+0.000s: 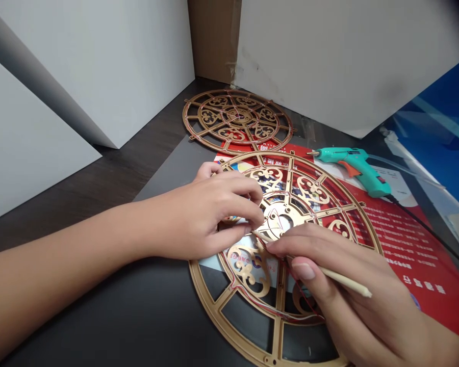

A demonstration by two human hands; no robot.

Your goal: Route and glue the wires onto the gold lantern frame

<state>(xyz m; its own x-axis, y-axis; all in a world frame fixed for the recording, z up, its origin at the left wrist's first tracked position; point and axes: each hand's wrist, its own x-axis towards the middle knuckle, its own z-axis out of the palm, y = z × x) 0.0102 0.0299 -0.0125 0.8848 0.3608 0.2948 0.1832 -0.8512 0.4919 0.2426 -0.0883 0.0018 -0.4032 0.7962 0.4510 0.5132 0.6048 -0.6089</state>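
Note:
A gold round openwork frame [277, 326] with scrollwork and spokes lies in front of me, red and white wires [252, 302] running along its rings. My right hand [352, 285] grips a pale thin wooden stick [346, 283], its pointed end near the frame's hub. Over the frame's left side rests my left hand [229, 209], fingers curled and thumb close to the index finger beside the stick's tip. Whatever lies between those left fingers, perhaps a wire, is too small to make out.
A second gold round frame [202, 140] with wires lies behind. The teal hot glue gun [367, 165] rests at the right, its black cord trailing right. Under the near frame are a red printed sheet [409, 255] and a dark mat [137, 311]. White panels [149, 56] stand at the back.

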